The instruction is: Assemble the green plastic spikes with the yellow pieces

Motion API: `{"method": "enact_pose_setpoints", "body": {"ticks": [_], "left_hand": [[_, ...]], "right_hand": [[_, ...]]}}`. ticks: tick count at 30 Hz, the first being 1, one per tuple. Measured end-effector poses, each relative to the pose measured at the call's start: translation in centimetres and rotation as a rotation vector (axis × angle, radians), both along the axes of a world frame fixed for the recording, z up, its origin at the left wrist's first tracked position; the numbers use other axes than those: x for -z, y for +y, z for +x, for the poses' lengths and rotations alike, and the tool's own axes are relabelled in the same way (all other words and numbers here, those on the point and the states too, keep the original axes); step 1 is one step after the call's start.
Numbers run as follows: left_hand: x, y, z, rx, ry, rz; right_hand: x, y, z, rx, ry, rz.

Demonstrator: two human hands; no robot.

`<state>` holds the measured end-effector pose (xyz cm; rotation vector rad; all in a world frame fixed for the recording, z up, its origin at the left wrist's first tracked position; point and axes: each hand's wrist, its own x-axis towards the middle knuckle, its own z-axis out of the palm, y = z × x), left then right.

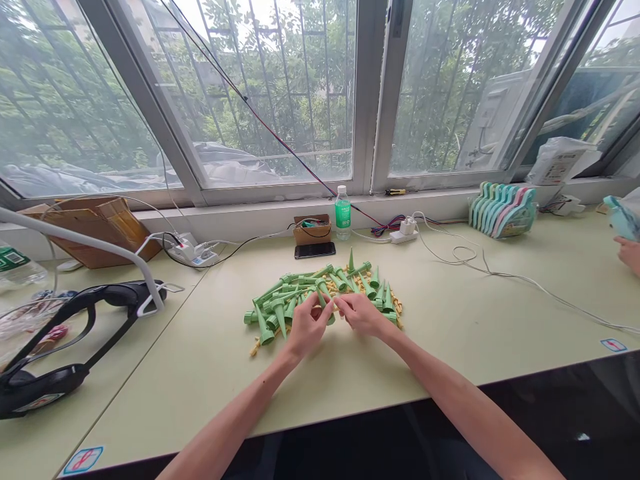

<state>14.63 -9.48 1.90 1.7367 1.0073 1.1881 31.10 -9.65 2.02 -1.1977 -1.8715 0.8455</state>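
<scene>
Both hands meet at the near edge of a pile of green plastic cone spikes (278, 308) with ribbed caps. My left hand (307, 327) is closed around one green spike (321, 299), its fingers covering much of it. Close beside it, my right hand (364, 315) pinches with thumb and fingertips against the left fingertips. What sits in that pinch is small and mostly hidden; a pale yellowish bit may show there. Small yellow pieces (255, 349) lie under and around the green spikes.
Behind the pile are a black phone (315, 250), a small cardboard box (312, 231) and a green-labelled bottle (343, 215). Black goggle-like gear (75, 340) lies left. White cables (480, 263) cross the right side, near pastel items (503, 210). Another person's hand (629, 253) is far right.
</scene>
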Motion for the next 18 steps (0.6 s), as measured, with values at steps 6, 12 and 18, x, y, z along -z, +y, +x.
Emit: {"method": "enact_pose_setpoints", "body": {"ticks": [6,12,18], "left_hand": [[-0.05,0.02,0.02,0.004,-0.020,0.002],[-0.06,0.07,-0.10,-0.002,0.003,-0.005],[0.05,0.13,-0.15,0.001,0.021,0.003]], "right_hand": [[0.06,0.01,-0.02,0.004,0.001,-0.014],[0.20,0.04,0.03,-0.007,-0.006,-0.022],[-0.01,-0.01,0.02,-0.007,-0.029,0.001]]}}
